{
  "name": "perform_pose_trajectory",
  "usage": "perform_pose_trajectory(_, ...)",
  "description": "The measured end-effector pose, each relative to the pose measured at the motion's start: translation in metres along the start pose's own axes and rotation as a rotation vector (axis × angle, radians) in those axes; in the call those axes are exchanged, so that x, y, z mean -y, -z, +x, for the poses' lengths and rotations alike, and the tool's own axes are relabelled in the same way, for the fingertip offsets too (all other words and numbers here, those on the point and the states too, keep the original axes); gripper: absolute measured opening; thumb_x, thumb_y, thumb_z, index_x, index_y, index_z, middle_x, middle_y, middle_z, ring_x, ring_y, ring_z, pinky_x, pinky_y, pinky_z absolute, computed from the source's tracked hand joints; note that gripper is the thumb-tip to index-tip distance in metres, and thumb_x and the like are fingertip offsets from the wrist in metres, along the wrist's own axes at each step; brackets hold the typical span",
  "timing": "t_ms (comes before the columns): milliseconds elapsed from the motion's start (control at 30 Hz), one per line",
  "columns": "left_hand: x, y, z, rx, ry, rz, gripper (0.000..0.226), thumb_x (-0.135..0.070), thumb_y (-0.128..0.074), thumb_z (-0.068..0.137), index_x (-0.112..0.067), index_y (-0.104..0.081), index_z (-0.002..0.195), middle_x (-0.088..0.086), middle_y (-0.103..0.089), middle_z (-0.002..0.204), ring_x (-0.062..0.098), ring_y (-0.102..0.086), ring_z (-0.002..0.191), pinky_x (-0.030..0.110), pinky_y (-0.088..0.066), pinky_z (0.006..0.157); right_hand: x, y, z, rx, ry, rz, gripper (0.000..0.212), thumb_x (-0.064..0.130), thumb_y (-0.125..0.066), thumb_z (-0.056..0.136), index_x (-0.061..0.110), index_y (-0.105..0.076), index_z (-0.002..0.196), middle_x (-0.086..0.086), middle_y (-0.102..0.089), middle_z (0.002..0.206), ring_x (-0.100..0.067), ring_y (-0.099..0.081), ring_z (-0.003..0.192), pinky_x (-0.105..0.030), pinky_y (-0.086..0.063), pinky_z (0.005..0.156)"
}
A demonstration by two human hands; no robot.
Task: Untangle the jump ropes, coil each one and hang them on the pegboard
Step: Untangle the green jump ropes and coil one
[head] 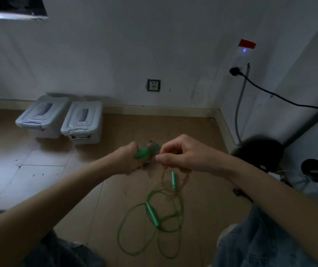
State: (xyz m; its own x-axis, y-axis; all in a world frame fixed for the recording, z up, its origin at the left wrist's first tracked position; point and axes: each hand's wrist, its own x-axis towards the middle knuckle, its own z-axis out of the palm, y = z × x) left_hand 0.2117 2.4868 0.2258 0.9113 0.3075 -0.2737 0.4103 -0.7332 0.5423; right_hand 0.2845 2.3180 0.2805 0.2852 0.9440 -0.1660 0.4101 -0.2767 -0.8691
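- The left hand (128, 158) is curling its fingers tight around a bunched-up green plastic rope bundle (144, 152), holding it up above the floor.
- The right hand (179, 155) is sitting just beside that bundle, and its thumb and fingers are pinching something thin. It is too blurry to tell just which strand it is pinching.
- A thin see-through green jump rope (135, 228) is hanging down from the hands and lying in loose loops on the brown cardboard-covered floor (115, 199).
- A long green plastic handle (152, 214) is lying in the middle of the loops.
- A smaller green handle (173, 180) is dangling just under the right hand.
- A faint reddish rope (185, 180) is mixing in with the green one near there.
- Two grey plastic boxes with lids (62, 118) are sitting side by side against the white wall (115, 54), well apart from the ropes.
- A black cable (269, 93) is running from a wall plug on the right.
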Motion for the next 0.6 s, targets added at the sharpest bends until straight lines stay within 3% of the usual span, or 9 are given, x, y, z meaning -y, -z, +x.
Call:
perform_pose_trajectory(67, -0.008, -0.013, -0.010, 0.155, -0.105, 0.106, 0.027, -0.020, -0.051, 0.091, -0.004, -0.043, 0.110, 0.017, -0.060, 0.110, 0.030, -0.060, 0.095, 0.026, -0.041, 0.066, 0.003, 0.008, 0.002, -0.038, 0.023, -0.098, 0.025, 0.022, -0.052, 0.093, 0.015, -0.062, 0.072, 0.009, -0.051, 0.054, -0.002, -0.040, 0.045, -0.013, -0.031, 0.043)
perform_pose_trajectory(133, -0.020, -0.020, -0.019, 0.318, -0.245, 0.158, 0.028, -0.020, -0.048, 0.093, -0.006, -0.044, 0.118, 0.009, -0.058, 0.105, 0.016, -0.058, 0.084, 0.019, -0.044, 0.066, -0.001, 0.017, 0.005, -0.130, 0.007, -0.233, 0.026, 0.023, -0.052, 0.094, 0.019, -0.061, 0.070, 0.015, -0.054, 0.050, 0.001, -0.043, 0.043, -0.009, -0.031, 0.045)
perform_pose_trajectory(200, -0.029, -0.016, -0.028, 0.411, -0.369, 0.177, 0.018, -0.021, -0.047, 0.094, -0.013, -0.048, 0.109, -0.002, -0.057, 0.094, 0.000, -0.053, 0.071, 0.011, -0.044, 0.061, -0.010, 0.026, 0.006, -0.210, -0.049, -0.349, 0.027, 0.028, -0.052, 0.093, 0.021, -0.062, 0.070, 0.017, -0.055, 0.049, 0.002, -0.043, 0.043, -0.008, -0.031, 0.045)
perform_pose_trajectory(300, -0.037, 0.008, -0.035, 0.450, -0.479, 0.058, 0.011, -0.019, -0.050, 0.092, -0.022, -0.052, 0.102, -0.010, -0.055, 0.080, -0.007, -0.053, 0.062, 0.008, -0.044, 0.056, -0.023, 0.034, 0.005, -0.256, -0.114, -0.386, 0.029, 0.035, -0.058, 0.089, 0.018, -0.065, 0.066, 0.011, -0.048, 0.048, 0.000, -0.039, 0.040, -0.010, -0.029, 0.043)
perform_pose_trajectory(367, -0.035, 0.028, -0.038, 0.404, -0.482, -0.171, 0.013, -0.018, -0.053, 0.090, -0.026, -0.055, 0.101, -0.005, -0.059, 0.078, 0.000, -0.054, 0.063, 0.016, -0.046, 0.057, -0.028, 0.036, 0.004, -0.312, -0.114, -0.296, 0.030, 0.035, -0.062, 0.085, 0.020, -0.063, 0.059, 0.011, -0.046, 0.043, 0.000, -0.039, 0.039, -0.011, -0.029, 0.043)
perform_pose_trajectory(433, -0.029, 0.043, -0.038, 0.330, -0.440, -0.415, 0.015, -0.024, -0.057, 0.087, -0.019, -0.058, 0.101, -0.002, -0.062, 0.078, 0.011, -0.056, 0.066, 0.024, -0.048, 0.059, -0.030, 0.036, 0.005, -0.382, -0.087, -0.178, 0.032, 0.030, -0.064, 0.085, 0.022, -0.060, 0.054, 0.011, -0.047, 0.040, 0.000, -0.039, 0.037, -0.015, -0.030, 0.042)
perform_pose_trajectory(533, -0.021, 0.047, -0.030, 0.196, -0.271, -0.686, 0.012, -0.019, -0.055, 0.086, -0.016, -0.060, 0.097, -0.006, -0.064, 0.074, 0.002, -0.060, 0.062, 0.014, -0.049, 0.056, -0.026, 0.024, 0.005, -0.328, -0.069, -0.210, 0.044, 0.043, -0.049, 0.090, 0.023, -0.056, 0.052, 0.012, -0.047, 0.040, -0.001, -0.039, 0.036, -0.012, -0.029, 0.043)
perform_pose_trajectory(600, -0.017, 0.043, -0.019, 0.032, -0.138, -0.671, 0.006, -0.014, -0.053, 0.089, -0.016, -0.058, 0.091, 0.000, -0.063, 0.075, 0.001, -0.060, 0.055, 0.011, -0.047, 0.049, -0.022, 0.012, 0.005, -0.207, -0.045, -0.222, 0.045, 0.043, -0.045, 0.093, 0.025, -0.054, 0.052, 0.013, -0.047, 0.043, -0.001, -0.039, 0.040, -0.016, -0.030, 0.048)
